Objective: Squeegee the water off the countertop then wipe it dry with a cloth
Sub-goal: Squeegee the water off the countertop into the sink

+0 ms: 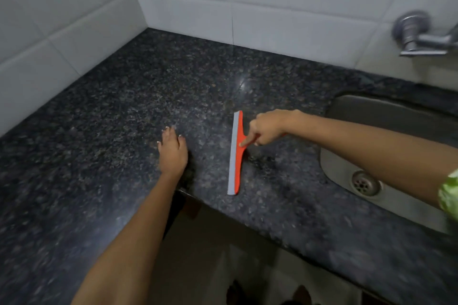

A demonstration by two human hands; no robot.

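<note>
1. Right hand (266, 129) curled round the handle of the orange squeegee (236, 153), forefinger stretched down onto its head.
2. Squeegee lying blade-down on the dark speckled desk (111, 106), grey rubber edge facing left, near the front edge.
3. Left hand (172, 152) flat on the desk, fingers straight, just left of the squeegee, apart from it.
4. Steel sink (352, 131) right of the squeegee; tap (418, 34) on the tiled wall above.
</note>
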